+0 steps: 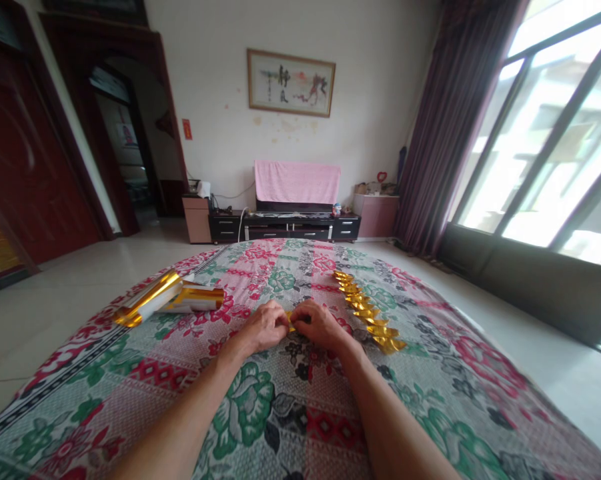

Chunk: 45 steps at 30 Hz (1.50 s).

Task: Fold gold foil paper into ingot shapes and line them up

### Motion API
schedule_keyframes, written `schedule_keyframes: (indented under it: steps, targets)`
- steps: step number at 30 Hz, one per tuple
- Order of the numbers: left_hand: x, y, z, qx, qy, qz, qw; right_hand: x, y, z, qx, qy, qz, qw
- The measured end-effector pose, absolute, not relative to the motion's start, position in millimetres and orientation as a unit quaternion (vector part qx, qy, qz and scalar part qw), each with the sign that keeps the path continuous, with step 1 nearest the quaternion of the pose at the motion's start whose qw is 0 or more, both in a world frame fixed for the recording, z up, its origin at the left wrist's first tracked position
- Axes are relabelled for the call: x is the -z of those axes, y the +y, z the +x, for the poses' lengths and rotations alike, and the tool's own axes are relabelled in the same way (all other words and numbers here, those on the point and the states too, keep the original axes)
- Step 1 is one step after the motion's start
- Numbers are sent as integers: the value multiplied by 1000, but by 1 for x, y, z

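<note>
Between our left hand (267, 327) and right hand (321, 324), both pinching it, sits gold foil (290, 323). We face a white wall (205, 73) across a flowered cloth (245, 407).

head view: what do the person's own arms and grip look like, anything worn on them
The left grip and the right grip are bare human hands without gloves. The left forearm and right forearm show no sleeves, and no watch or bracelet is visible at either wrist. Whether a ring is worn is too small to tell.
</note>
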<state>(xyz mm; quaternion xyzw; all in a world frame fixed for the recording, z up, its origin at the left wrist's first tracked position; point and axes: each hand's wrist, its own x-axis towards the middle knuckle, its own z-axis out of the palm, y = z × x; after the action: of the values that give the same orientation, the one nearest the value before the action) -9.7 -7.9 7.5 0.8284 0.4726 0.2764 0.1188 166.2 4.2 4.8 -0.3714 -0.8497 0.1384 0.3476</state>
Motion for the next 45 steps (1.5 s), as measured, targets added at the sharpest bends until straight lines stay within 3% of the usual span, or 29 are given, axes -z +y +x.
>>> schedule_keyframes:
  steps: [26, 39, 45]
  targets:
    - [-7, -9, 0, -267, 526, 804, 80, -12, -1, 165, -148, -847, -380, 340]
    - [-10, -7, -19, -316, 455, 811, 187, -6, 2, 165, -135, -858, -359, 342]
    - [-7, 0, -33, -372, 453, 803, 111, -7, 1, 165, -133, -855, -365, 343]
